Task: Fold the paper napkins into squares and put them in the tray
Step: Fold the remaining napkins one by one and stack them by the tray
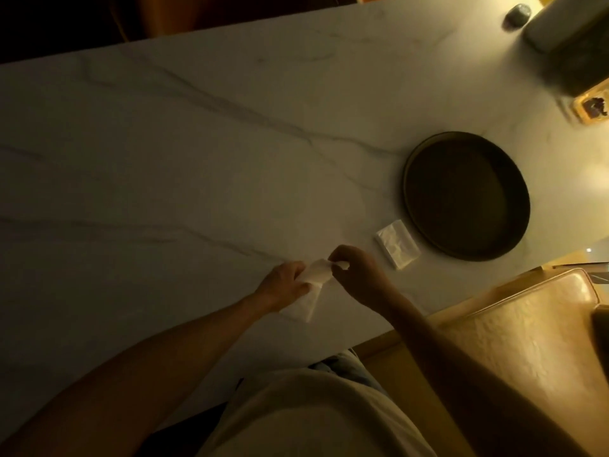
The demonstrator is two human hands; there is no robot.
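Your napkin (311, 288) lies on the desk (197, 159) close to its near edge, between your two hands. To its right sits a packet of napkins (397, 243), just beside the round tray (466, 196), which stands near the desk's right edge.

I stand at a pale marble table (197, 143) with grey veins running slantwise across the top. Dim, warm light. A round dark tray (466, 196) with a low rim sits on it to my right. Just beside the tray, nearer me, lies a small clear-wrapped pack of napkins (397, 243), flat on the surface; the two look close but apart. One white napkin (304, 303) rests partly on the tabletop by the near edge. At the far right corner: a small dark round object (516, 15), a blurred grey box (560, 24), a yellow-rimmed item (591, 108).
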